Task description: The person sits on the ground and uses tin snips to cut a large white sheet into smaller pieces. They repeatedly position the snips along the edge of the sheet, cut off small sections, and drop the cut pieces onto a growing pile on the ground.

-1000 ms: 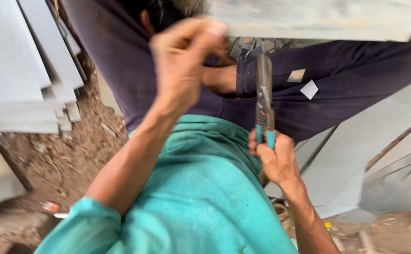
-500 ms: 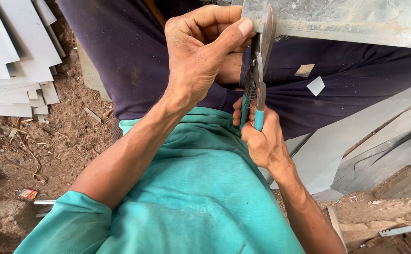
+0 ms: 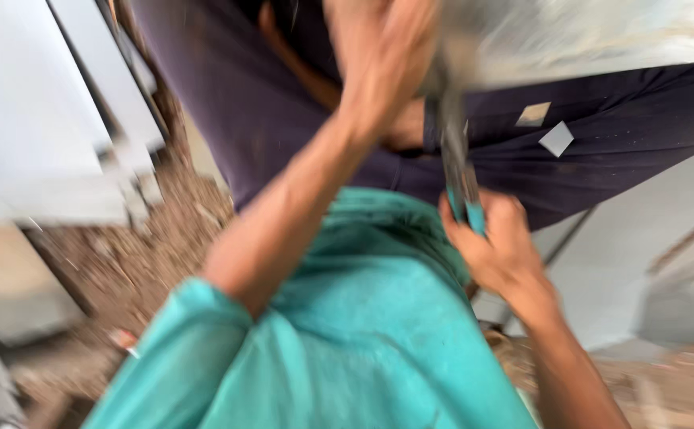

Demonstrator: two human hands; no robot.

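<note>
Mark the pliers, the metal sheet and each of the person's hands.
pliers (image 3: 465, 208): head view, teal handle.
metal sheet (image 3: 601, 36): head view, flat face.
left hand (image 3: 379, 59): head view, back of hand.
right hand (image 3: 498, 254): head view, back of hand.

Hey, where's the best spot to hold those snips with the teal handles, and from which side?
Hold the snips by the teal-sleeved handles at the lower end, coming from below. That is where the right hand wraps them now. The blades point up toward the metal sheet, which the left hand steadies. The picture is blurred, so finer detail is unclear.
</note>
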